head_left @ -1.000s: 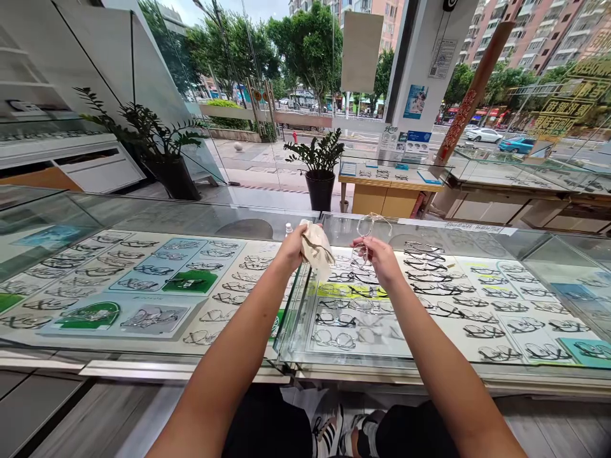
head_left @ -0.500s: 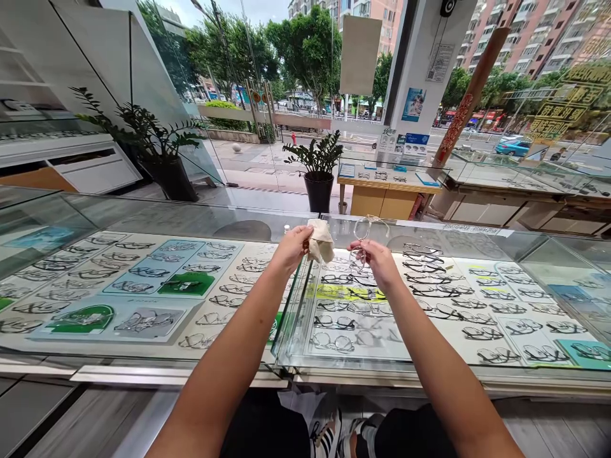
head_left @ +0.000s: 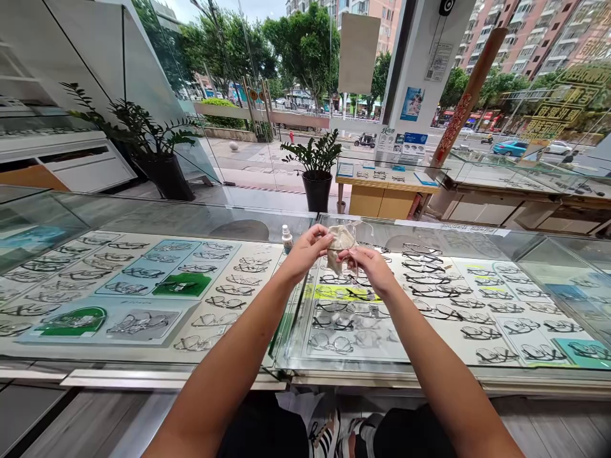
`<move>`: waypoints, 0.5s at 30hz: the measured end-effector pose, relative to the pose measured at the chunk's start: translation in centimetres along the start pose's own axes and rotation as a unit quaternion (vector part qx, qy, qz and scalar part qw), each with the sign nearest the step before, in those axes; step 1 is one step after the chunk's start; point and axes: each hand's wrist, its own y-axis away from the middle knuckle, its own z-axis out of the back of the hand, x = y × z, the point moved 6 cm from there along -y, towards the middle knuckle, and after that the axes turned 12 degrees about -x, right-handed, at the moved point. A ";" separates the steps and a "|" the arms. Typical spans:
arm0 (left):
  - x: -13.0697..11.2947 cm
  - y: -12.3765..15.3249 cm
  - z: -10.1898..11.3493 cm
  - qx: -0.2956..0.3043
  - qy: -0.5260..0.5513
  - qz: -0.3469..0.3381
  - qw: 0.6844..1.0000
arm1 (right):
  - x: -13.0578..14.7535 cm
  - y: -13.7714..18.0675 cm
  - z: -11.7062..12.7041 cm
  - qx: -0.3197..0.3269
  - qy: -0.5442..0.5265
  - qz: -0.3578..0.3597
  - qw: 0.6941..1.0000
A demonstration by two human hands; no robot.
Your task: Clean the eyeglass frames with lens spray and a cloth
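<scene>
My left hand [head_left: 309, 250] pinches a crumpled beige cloth [head_left: 341, 238], which lies against a pair of clear-framed eyeglasses [head_left: 365, 227]. The eyeglasses are in my right hand [head_left: 370, 266], its fingers closed on the frame. Both hands meet above the glass display counter, near the joint between two cases. Cloth and fingers cover most of the lenses, and one thin temple sticks out toward the right. A small white-capped bottle [head_left: 287, 239] stands on the counter just left of my left hand.
Rows of eyeglasses lie inside the left display case [head_left: 205, 356] and the right display case [head_left: 429, 366]. Behind the counter stand a potted plant [head_left: 317, 191] and a wooden cabinet [head_left: 382, 200] with more frames. A window wall faces the street.
My left hand has moved right and brought the cloth onto the eyeglasses, which were held apart from it before. The small bottle, earlier mostly behind the left hand, now shows.
</scene>
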 end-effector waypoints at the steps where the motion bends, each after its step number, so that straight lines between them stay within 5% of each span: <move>1: -0.2 0.1 -0.1 -0.004 0.002 -0.007 1.000 | 0.1 0.1 -0.1 0.003 0.000 0.002 1.000; 15: -0.3 1.0 -1.1 -0.028 0.069 -0.021 0.997 | 0.3 0.9 -1.6 0.071 -0.025 0.019 0.997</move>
